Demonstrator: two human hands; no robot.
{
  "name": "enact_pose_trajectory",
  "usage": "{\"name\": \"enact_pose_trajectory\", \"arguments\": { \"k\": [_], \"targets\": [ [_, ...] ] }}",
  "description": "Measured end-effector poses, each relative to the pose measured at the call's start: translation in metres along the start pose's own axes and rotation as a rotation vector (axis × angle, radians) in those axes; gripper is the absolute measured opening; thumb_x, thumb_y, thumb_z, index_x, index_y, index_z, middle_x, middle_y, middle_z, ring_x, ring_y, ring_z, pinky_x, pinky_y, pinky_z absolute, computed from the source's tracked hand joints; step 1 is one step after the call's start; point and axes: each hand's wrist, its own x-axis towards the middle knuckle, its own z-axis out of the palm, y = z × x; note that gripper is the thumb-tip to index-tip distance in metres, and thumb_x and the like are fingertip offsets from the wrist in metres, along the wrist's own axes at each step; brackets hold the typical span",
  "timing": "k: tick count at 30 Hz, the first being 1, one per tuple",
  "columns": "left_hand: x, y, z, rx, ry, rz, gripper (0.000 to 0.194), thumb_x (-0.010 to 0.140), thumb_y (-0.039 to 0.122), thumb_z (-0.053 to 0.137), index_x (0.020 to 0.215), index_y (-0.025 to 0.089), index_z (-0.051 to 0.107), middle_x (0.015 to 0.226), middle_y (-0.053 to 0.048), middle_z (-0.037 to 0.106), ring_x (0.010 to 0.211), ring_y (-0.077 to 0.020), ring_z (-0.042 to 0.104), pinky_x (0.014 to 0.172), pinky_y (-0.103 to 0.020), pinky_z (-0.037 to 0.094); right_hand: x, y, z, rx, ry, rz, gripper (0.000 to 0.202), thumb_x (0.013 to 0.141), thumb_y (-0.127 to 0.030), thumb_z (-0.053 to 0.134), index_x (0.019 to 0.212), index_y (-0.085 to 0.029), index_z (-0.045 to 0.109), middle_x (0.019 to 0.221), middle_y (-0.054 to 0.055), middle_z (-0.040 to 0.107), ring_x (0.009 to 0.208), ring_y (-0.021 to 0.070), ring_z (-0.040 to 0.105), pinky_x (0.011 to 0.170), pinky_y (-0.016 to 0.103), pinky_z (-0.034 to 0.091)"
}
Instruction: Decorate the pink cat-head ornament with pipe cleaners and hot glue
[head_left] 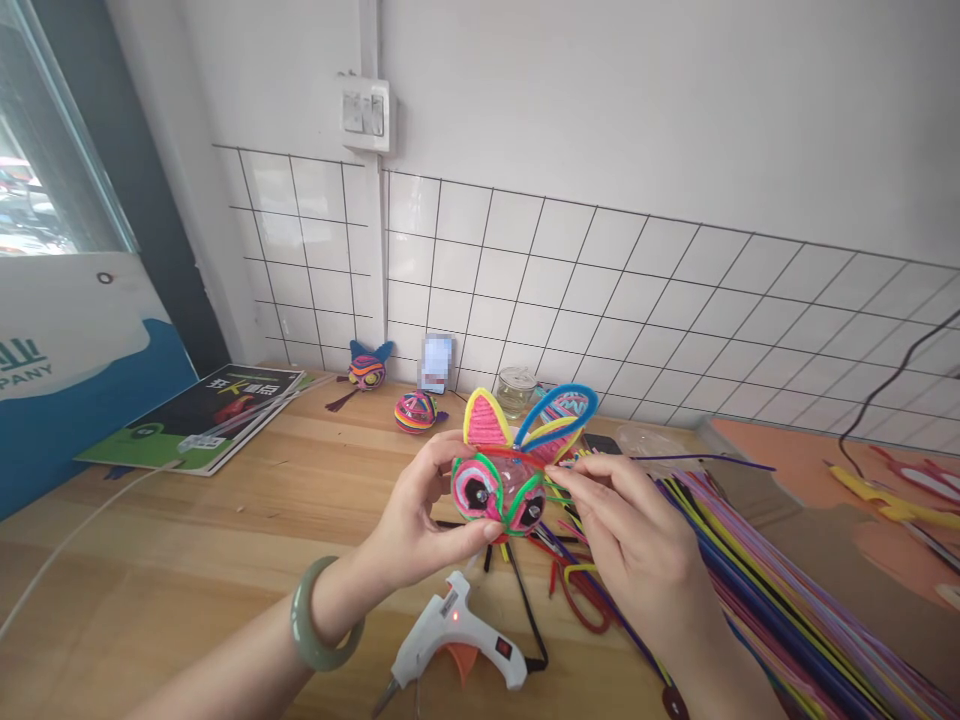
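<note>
My left hand (420, 510) is closed round the side of a small animal head made of pipe cleaners (501, 495). The head has big black-and-pink eyes edged in green and pink ears edged in yellow. A blue pipe cleaner loop (577, 392) rises behind the right ear. Across the forehead runs a red pipe cleaner (517, 455), and the fingertips of my right hand (626, 520) pinch its right end against the head. Below the hands a white glue gun (461, 630) lies on the table with its red light on.
Bundled pipe cleaners (780, 600) spread along the right side, near red-handled scissors (589, 605). At the back stand a finished animal head (367, 368), a striped ball (416, 411), a phone (436, 362) and a clear jar (516, 390). A booklet (202, 420) lies left.
</note>
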Motion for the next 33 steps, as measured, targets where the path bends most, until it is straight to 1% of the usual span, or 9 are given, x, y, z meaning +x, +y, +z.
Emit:
{"name": "enact_pose_trajectory", "arguments": {
  "k": [6,13,19,25,28,31,33],
  "targets": [
    [-0.0018,-0.0024,0.0006,-0.019,0.005,0.048,0.055,0.073,0.020,0.075,0.120,0.027,0.048,0.123,-0.009,0.048,0.107,-0.0216,0.055,0.087,-0.032,0.050,0.0020,-0.0011,0.0002,-0.004,0.008,-0.027,0.027,0.091,0.000,0.048,0.106,-0.012,0.066,0.094,0.008,0.059,0.088,0.0136,0.060,0.076,0.024,0.051],
    [-0.0011,-0.0035,0.0019,0.025,-0.012,0.127,0.061,0.071,0.018,0.076,0.123,0.029,0.047,0.127,-0.010,0.045,0.115,-0.0241,0.051,0.091,-0.034,0.049,0.0028,-0.0021,-0.0004,-0.012,-0.003,-0.032,0.028,0.090,-0.001,0.047,0.105,-0.011,0.068,0.093,0.010,0.061,0.088,0.0152,0.062,0.075,0.025,0.052],
    [-0.0027,-0.0038,0.0019,0.052,-0.008,0.144,0.063,0.071,0.017,0.076,0.126,0.030,0.047,0.131,-0.011,0.044,0.118,-0.0250,0.050,0.091,-0.034,0.049,0.0052,-0.0032,-0.0004,-0.036,0.014,-0.050,0.027,0.092,-0.003,0.046,0.101,-0.009,0.070,0.091,0.011,0.063,0.086,0.0156,0.063,0.074,0.026,0.053],
    [-0.0034,-0.0035,0.0018,0.081,-0.001,0.166,0.064,0.071,0.018,0.076,0.127,0.030,0.046,0.129,-0.011,0.045,0.119,-0.0259,0.049,0.091,-0.034,0.050,0.0040,-0.0028,0.0001,-0.049,0.010,-0.051,0.027,0.092,-0.004,0.045,0.102,-0.009,0.070,0.091,0.012,0.063,0.086,0.0160,0.063,0.074,0.027,0.053],
    [-0.0044,-0.0035,0.0034,0.063,0.012,0.139,0.068,0.071,0.019,0.076,0.129,0.031,0.043,0.130,-0.010,0.045,0.117,-0.0247,0.051,0.091,-0.034,0.050,0.0037,-0.0026,-0.0001,-0.048,-0.007,-0.044,0.028,0.093,-0.004,0.045,0.104,-0.010,0.070,0.091,0.011,0.063,0.087,0.0158,0.063,0.076,0.027,0.053],
    [-0.0054,-0.0036,0.0055,0.004,0.044,0.032,0.079,0.070,0.021,0.078,0.135,0.034,0.034,0.129,-0.009,0.048,0.112,-0.0242,0.055,0.090,-0.036,0.051,0.0032,-0.0020,0.0002,-0.047,-0.016,-0.037,0.028,0.093,-0.004,0.045,0.105,-0.011,0.069,0.092,0.010,0.062,0.086,0.0151,0.062,0.075,0.026,0.052],
    [-0.0053,-0.0034,0.0061,-0.024,0.047,-0.035,0.088,0.070,0.022,0.079,0.139,0.034,0.027,0.132,-0.010,0.048,0.115,-0.0259,0.054,0.091,-0.039,0.051,0.0025,-0.0008,0.0003,-0.046,-0.012,-0.035,0.027,0.093,-0.003,0.045,0.105,-0.010,0.069,0.093,0.010,0.061,0.086,0.0142,0.061,0.075,0.025,0.051]
  ]
}}
